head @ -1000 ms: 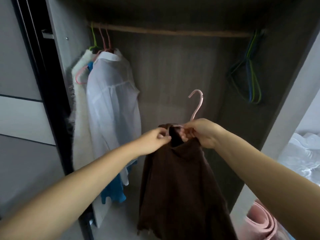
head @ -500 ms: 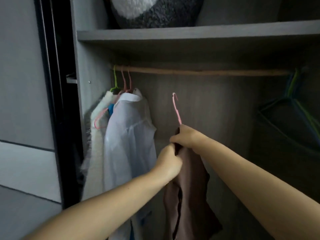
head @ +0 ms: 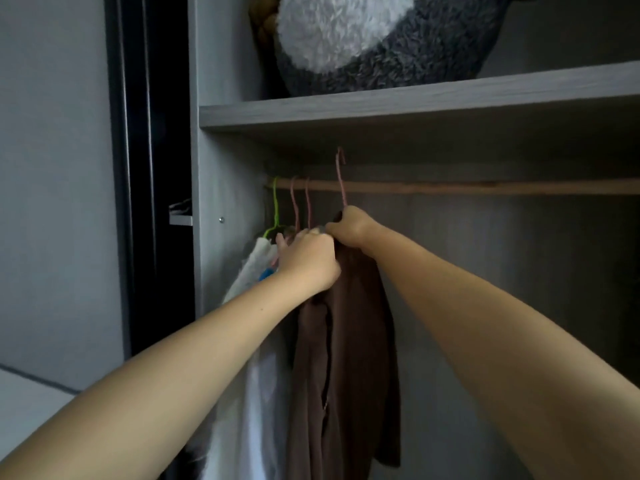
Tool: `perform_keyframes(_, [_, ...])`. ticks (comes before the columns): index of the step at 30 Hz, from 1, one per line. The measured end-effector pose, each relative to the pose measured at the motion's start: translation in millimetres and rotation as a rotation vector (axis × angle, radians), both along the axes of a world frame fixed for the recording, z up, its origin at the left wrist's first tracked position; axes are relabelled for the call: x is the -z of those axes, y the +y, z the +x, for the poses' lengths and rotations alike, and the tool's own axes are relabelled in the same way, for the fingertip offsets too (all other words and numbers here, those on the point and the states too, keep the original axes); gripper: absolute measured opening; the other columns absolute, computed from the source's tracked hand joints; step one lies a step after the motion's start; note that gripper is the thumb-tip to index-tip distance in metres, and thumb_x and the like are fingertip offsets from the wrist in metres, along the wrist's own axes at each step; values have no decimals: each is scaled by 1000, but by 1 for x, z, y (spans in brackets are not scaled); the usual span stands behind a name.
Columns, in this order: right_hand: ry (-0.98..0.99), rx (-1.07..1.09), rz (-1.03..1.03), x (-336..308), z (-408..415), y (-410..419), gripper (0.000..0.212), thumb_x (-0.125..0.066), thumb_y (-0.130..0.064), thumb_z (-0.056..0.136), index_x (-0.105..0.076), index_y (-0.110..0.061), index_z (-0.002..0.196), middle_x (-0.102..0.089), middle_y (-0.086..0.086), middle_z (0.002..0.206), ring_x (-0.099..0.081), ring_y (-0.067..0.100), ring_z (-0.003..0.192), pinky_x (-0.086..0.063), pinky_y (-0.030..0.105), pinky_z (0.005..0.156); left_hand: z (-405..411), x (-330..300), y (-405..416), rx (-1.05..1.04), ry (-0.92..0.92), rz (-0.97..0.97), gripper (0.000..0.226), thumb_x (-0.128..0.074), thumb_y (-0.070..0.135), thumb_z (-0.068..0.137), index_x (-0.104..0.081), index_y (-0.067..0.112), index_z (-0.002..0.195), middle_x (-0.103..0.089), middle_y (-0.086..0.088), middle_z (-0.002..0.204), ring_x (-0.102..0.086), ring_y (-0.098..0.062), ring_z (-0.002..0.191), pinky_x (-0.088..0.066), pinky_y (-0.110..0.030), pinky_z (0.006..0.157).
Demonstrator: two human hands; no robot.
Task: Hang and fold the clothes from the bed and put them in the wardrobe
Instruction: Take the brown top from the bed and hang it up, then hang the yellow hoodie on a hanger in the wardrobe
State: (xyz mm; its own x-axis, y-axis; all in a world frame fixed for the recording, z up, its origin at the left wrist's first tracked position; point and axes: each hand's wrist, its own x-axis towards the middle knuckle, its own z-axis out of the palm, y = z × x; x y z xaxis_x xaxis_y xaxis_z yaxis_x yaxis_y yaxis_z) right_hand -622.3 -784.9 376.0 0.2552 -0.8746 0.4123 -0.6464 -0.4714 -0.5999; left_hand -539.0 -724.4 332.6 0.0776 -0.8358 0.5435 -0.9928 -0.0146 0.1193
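A brown garment point(head: 349, 358) hangs from a pink hanger point(head: 341, 178) whose hook rises just above the wooden wardrobe rail point(head: 485, 187). My right hand point(head: 351, 226) grips the hanger's neck together with the garment's collar. My left hand point(head: 306, 259) holds the garment's top just left of it, fingers curled. Whether the hook sits on the rail cannot be told.
At the rail's left end hang a green hanger point(head: 275, 209) and two pink hangers point(head: 300, 206) with a white fluffy garment point(head: 249, 268) and a white shirt point(head: 256, 410). A shelf point(head: 415, 105) above holds a grey-and-white plush point(head: 363, 39). The wardrobe's left wall point(head: 225, 202) stands close.
Both hands have lifted the brown garment on its hanger up and left towards the rail. The hook now reaches above the rail, next to the hung clothes.
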Motion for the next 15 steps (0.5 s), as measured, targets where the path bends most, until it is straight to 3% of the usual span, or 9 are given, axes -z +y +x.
perform_keyframes(2, [38,0,49,17,10,-17,18,-51,-24,97,-56,-9,91,-53,3,82,-51,16,74,-42,26,69,11,14,-11,-30,-78,66,59,-50,21,91,-33,20,147,-24,0,156,-14,-21,145,-8,-58,115])
perform_keyframes(4, [24,33,68,39,14,-31,33,-52,-23,95,-54,-2,121,-58,13,112,-56,27,103,-44,34,89,19,36,-17,2,-105,87,57,-48,20,91,-32,25,146,-23,1,155,-10,-21,145,-8,-60,114])
perform_keyframes(6, [2,85,47,54,15,-41,49,-52,-24,94,-42,-1,135,-52,19,132,-49,34,122,-35,46,106,23,55,-19,38,-99,60,58,-47,20,91,-31,26,147,-23,1,156,-10,-22,145,-7,-61,113])
perform_keyframes(9, [37,91,22,58,15,-48,56,-47,-29,96,-31,-5,144,-45,17,142,-41,35,131,-24,57,112,27,61,-21,21,-136,37,62,-49,21,90,-28,24,148,-23,1,155,-6,-22,146,-4,-63,111])
perform_keyframes(11, [115,113,-41,63,9,-44,59,-41,-36,98,-23,-15,149,-35,10,151,-30,30,139,-8,64,113,27,60,-20,-12,-198,6,61,-50,20,90,-30,19,147,-26,0,154,-7,-22,146,-4,-63,113])
perform_keyframes(15, [165,160,-256,89,-19,-21,60,-35,-42,100,-14,-21,152,-20,1,158,-11,19,147,5,63,111,14,67,-11,-29,-391,-125,67,-49,20,92,-17,15,150,-13,-10,158,0,-26,147,5,-64,111])
